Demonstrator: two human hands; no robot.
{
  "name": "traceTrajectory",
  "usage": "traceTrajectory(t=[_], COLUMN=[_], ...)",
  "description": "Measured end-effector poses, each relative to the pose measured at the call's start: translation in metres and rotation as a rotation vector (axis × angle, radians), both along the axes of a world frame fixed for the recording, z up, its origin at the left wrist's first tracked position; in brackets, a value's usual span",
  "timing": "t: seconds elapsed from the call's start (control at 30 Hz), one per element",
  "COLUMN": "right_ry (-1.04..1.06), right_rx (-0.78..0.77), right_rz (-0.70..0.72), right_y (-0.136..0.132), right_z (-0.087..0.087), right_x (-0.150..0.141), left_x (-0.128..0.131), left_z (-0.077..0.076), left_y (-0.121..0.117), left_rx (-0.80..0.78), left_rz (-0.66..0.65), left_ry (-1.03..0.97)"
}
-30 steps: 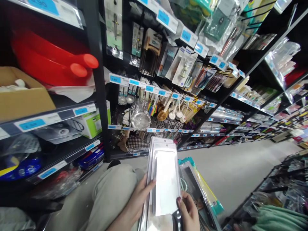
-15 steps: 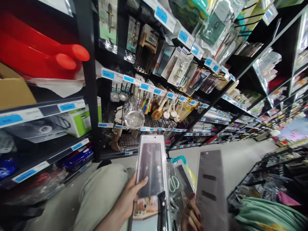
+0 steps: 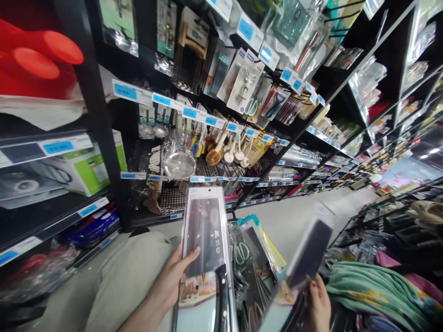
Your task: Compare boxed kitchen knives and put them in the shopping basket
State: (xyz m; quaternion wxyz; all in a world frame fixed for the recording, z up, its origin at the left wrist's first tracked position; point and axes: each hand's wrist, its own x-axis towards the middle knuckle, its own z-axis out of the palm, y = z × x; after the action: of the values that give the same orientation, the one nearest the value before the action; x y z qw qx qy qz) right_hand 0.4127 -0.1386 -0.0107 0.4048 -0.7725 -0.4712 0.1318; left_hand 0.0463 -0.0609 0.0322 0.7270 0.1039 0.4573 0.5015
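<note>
Upright before me is a packaged kitchen knife (image 3: pixel 204 230), its black riveted handle at the lower right and a food picture on the card. My left hand (image 3: pixel 169 276) grips its left edge, thumb across the front. Farther right, my right hand (image 3: pixel 320 299) has its fingers closed on the side of a second packaged knife (image 3: pixel 308 253), which leans to the right and is somewhat blurred. Between the two packs, lower down, lie green-handled scissors (image 3: pixel 241 253) in clear wrap and another package with a teal and yellow edge (image 3: pixel 261 249).
Black shelving ahead carries hanging utensils, including a strainer (image 3: pixel 180 165) and a brown brush (image 3: pixel 215 156). Red items (image 3: pixel 38 60) and a green-white box (image 3: pixel 90 166) fill the left shelves. Green patterned cloth (image 3: pixel 374 286) lies at the lower right. My knee (image 3: pixel 131 263) shows at lower left.
The right-hand knife pack has turned from its plain grey back to its printed front and now tilts rightward. My view has shifted slightly; the left hand keeps its pack.
</note>
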Motion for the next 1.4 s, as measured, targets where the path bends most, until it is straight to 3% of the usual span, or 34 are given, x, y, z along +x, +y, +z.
traceTrajectory(t=[0.1, 0.23, 0.33, 0.4, 0.57, 0.8, 1.17, 1.4], right_ry=[0.046, -0.409, -0.652, -0.713, -0.703, -0.665, -0.678, -0.659], right_rx=[0.097, -0.339, -0.64, -0.719, -0.748, -0.722, -0.638, -0.703], right_rz=[-0.011, 0.186, 0.245, 0.23, 0.205, 0.231, 0.138, 0.255], right_y=[0.016, 0.058, 0.082, 0.091, 0.107, 0.139, 0.142, 0.141], right_z=[0.011, 0.002, -0.022, -0.04, -0.074, -0.1, -0.101, -0.113], right_x=[0.031, 0.047, 0.042, 0.038, 0.033, 0.032, 0.033, 0.019], left_x=[0.0, 0.001, 0.002, 0.002, 0.003, 0.005, 0.005, 0.007], left_z=[0.003, 0.009, 0.011, 0.011, 0.009, 0.008, 0.008, 0.003], left_y=[0.0, -0.002, -0.002, -0.002, 0.001, 0.002, 0.004, 0.006], left_rx=[-0.024, -0.038, -0.034, -0.035, -0.051, -0.052, -0.057, -0.034], left_rz=[0.009, 0.028, 0.036, 0.033, 0.032, 0.015, 0.004, -0.007], left_ry=[0.013, 0.029, 0.04, 0.048, 0.053, 0.05, 0.078, 0.075])
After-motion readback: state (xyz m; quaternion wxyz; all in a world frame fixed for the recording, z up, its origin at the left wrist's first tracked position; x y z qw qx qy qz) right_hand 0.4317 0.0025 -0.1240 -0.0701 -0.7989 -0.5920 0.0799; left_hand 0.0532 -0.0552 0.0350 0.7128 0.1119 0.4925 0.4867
